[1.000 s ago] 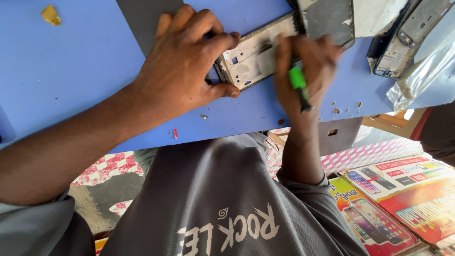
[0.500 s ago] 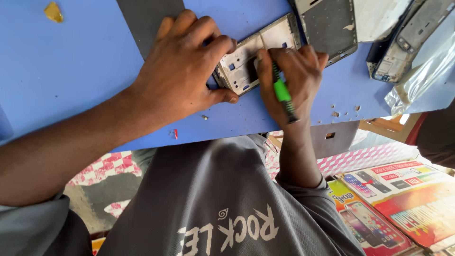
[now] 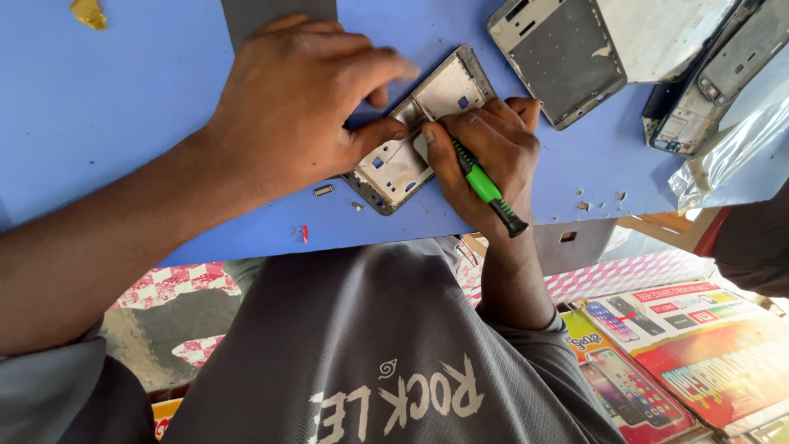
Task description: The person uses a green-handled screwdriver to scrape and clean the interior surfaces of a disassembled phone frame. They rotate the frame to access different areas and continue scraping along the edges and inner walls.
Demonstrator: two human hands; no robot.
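Blue counter is carrying everything in front of the person. On it, the right hand is closing its grip around a green-handled screwdriver, tip hidden under the fingers, pressing down into a bare phone frame. The left hand is spreading over the frame's far side, thumb and fingers pinning it flat to the counter, grip clamped on the frame. A tiny loose part is lying just beside the frame. Another phone frame is resting near the far edge, with a clear plastic bag off beside it.
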